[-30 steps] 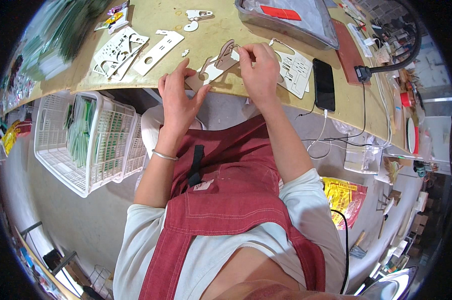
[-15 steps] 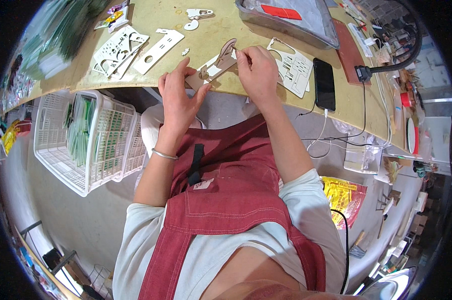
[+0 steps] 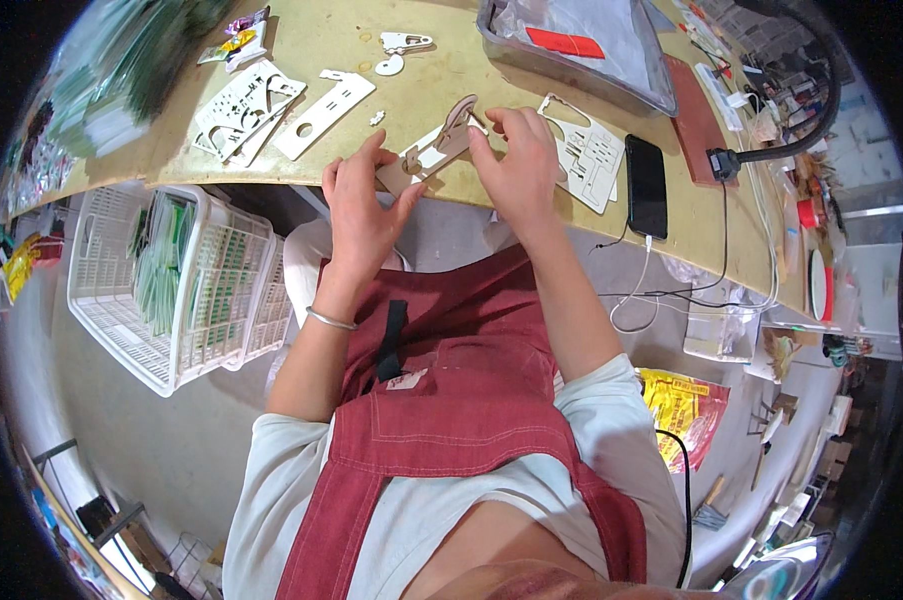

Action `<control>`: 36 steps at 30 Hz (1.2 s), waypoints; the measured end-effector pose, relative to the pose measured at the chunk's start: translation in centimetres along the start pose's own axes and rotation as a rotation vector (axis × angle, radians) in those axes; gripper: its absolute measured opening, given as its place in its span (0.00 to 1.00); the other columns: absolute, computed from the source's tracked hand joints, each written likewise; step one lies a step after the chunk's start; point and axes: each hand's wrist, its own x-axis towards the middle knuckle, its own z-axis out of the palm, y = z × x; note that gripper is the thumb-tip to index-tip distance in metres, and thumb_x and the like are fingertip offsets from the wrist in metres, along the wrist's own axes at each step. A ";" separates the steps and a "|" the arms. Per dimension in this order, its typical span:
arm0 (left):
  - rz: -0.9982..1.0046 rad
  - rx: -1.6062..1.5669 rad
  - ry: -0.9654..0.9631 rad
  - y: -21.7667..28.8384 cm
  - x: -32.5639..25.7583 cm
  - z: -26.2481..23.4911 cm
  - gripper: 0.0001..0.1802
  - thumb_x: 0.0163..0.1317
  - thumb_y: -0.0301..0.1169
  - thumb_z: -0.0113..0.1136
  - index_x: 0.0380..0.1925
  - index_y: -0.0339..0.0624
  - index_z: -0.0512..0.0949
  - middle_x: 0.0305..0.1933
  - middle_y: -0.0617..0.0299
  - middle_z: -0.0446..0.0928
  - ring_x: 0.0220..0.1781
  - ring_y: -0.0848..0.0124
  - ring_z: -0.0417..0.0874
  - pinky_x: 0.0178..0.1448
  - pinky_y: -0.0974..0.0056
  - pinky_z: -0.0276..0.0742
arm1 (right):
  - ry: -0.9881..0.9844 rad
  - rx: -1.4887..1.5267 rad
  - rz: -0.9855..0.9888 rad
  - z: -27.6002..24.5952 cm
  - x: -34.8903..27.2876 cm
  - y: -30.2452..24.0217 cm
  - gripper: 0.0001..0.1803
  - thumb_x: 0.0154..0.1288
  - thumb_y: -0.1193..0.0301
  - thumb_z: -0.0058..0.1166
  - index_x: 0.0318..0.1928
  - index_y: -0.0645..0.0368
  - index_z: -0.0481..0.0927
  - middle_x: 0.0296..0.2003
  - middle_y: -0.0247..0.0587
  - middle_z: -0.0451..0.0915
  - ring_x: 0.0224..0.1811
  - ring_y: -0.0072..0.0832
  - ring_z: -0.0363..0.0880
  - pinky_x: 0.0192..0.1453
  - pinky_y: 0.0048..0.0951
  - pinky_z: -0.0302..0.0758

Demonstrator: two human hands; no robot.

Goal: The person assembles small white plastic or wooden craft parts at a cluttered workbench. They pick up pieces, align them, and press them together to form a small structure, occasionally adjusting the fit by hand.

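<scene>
Both hands — left hand, right hand — now grip the wooden piece, lifted higher.

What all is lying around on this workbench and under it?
wooden cut-out piece: one, pale brown, held over the table's front edge by both hands
table: one, yellowish top, across the upper picture
punched sheets: a few, white, on the table to the left
punched sheet: one, white, right of the hands
small cut-out bits: a few, white, far side of the table
phone: one, black, on the table at right, cable plugged in
tray: one, grey, clear plastic and a red strip inside, top right
baskets: two, white, below the table's left, holding green packs
apron: one, dark red, on the person
bracelet: one, silvery, left wrist
left hand: grips the piece's lower end
right hand: grips its upper end
</scene>
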 end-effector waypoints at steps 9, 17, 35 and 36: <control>0.008 -0.011 0.006 -0.1 -0.1 0.1 0.45 0.55 0.31 0.85 0.73 0.41 0.74 0.53 0.61 0.84 0.56 0.60 0.82 0.74 0.53 0.65 | 0.072 0.116 -0.113 -1.0 0.2 -2.5 0.11 0.64 0.69 0.72 0.43 0.59 0.84 0.41 0.46 0.81 0.47 0.47 0.80 0.54 0.48 0.76; 0.005 -0.011 0.011 0.0 0.0 0.0 0.45 0.54 0.31 0.85 0.73 0.41 0.74 0.53 0.60 0.85 0.55 0.60 0.82 0.73 0.53 0.66 | 0.063 -0.001 -0.077 -0.6 -0.1 -0.7 0.14 0.62 0.70 0.73 0.46 0.58 0.84 0.42 0.45 0.80 0.48 0.47 0.79 0.54 0.47 0.76; -0.025 -0.028 0.009 -0.1 -0.2 0.1 0.46 0.53 0.31 0.85 0.73 0.40 0.73 0.52 0.60 0.84 0.58 0.59 0.83 0.79 0.42 0.64 | 0.048 -0.014 -0.072 1.2 -0.2 0.3 0.08 0.64 0.73 0.70 0.43 0.58 0.86 0.38 0.43 0.82 0.45 0.45 0.81 0.51 0.47 0.75; -0.026 -0.027 0.013 -0.1 -0.3 0.2 0.46 0.53 0.31 0.85 0.73 0.40 0.73 0.52 0.60 0.84 0.58 0.59 0.83 0.79 0.42 0.64 | 0.049 0.002 -0.065 1.2 -0.3 0.3 0.08 0.64 0.73 0.70 0.42 0.58 0.86 0.38 0.43 0.82 0.44 0.45 0.81 0.51 0.47 0.75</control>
